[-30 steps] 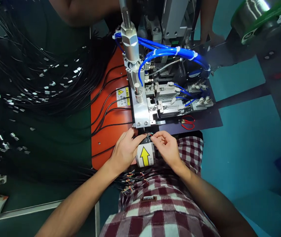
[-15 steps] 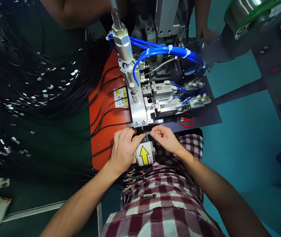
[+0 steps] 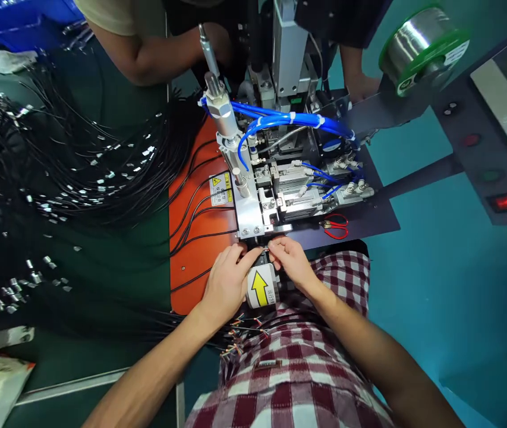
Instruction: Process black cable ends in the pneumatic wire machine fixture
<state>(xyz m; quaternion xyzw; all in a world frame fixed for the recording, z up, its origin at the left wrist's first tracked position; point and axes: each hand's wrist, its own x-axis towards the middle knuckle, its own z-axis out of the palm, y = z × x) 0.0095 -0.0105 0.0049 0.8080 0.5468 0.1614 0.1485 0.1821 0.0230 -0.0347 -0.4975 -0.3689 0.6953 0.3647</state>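
At the front edge of the machine [image 3: 249,217], my left hand [image 3: 230,274] is closed on a thin black cable [image 3: 191,280] that runs in from the left beneath it. My right hand [image 3: 292,261] pinches the fine wires at the cable's end, thumb and fingertips together. The fingertips of both hands nearly meet; the tiny wire ends between them are mostly hidden. Just below them sits a white block with a yellow arrow [image 3: 260,288]. Other black cables lie across the orange plate [image 3: 182,300] into the machine.
Bundles of black cables with shiny metal ends [image 3: 115,184] cover the left. Red-handled cutters [image 3: 336,226] lie right of the machine. A solder spool [image 3: 422,50] stands upper right. Stripped cable ends [image 3: 235,342] hang near my lap. Another person's arm [image 3: 159,62] rests at the back.
The camera view has shifted, showing more of the far side. My right fingertips have moved slightly closer to the left ones, and the coloured wires show less between them.
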